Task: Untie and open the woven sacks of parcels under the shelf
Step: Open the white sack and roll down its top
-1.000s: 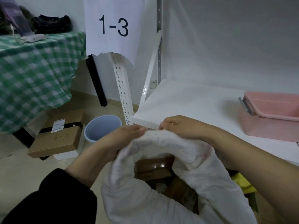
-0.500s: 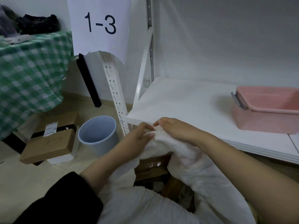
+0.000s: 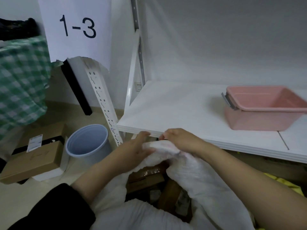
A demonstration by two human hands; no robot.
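The woven sack point(image 3: 201, 181) sits at six o'clock in the view, low in front of the person and just below the front edge of the white shelf board point(image 3: 182, 108). Its mouth gapes open, and brown parcels point(image 3: 146, 178) show inside. The far side of the sack's rim, at twelve o'clock from the opening, is bunched between both hands. The left hand point(image 3: 134, 150) grips the white fabric from the ten o'clock side with its fingers laid over the fold. The right hand point(image 3: 180, 141) pinches it from the two o'clock side with its fingers curled down. The two hands are near each other but apart, close under the shelf edge. A black sleeve point(image 3: 54, 211) covers the left forearm at seven o'clock. On the shelf at three o'clock stands a pink tub point(image 3: 265, 112). At nine o'clock from the sack, a pale blue bucket point(image 3: 88, 143) stands on the floor beside a perforated white upright point(image 3: 103, 105). Farther out, a cardboard box point(image 3: 33, 161) lies flat. At eleven o'clock hangs a paper sign point(image 3: 74, 30) reading 1-3, with a green checked cloth point(image 3: 20, 87) beyond it at ten.
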